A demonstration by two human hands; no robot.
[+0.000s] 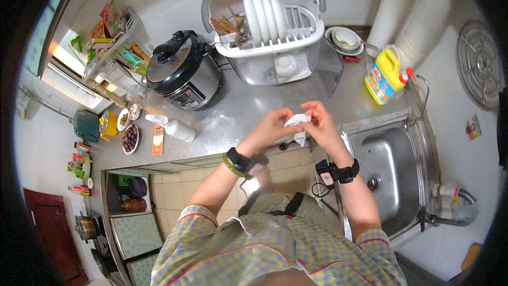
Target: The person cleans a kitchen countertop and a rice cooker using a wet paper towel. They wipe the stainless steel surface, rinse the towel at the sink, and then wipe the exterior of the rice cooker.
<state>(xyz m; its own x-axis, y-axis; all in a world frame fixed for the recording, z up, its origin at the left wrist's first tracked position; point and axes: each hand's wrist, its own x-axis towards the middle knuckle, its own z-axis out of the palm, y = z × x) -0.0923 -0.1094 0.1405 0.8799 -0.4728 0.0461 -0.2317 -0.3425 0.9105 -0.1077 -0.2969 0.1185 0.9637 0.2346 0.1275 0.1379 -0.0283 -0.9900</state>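
Note:
Above the front edge of the steel counter, both of my hands meet on a crumpled white tissue or thin cloth. My left hand pinches its left side between thumb and fingers. On its other side, my right hand grips it with the thumb, the upper fingers spread a little. A corner of the white piece hangs down between the hands. Straps with small devices sit on both wrists, and a green bangle is on the left one.
A dish rack with white plates stands behind, beside an electric pressure cooker. Left are a white spray bottle, an orange-and-white phone-shaped item and a bowl of grapes. Right are a yellow detergent jug and a steel sink.

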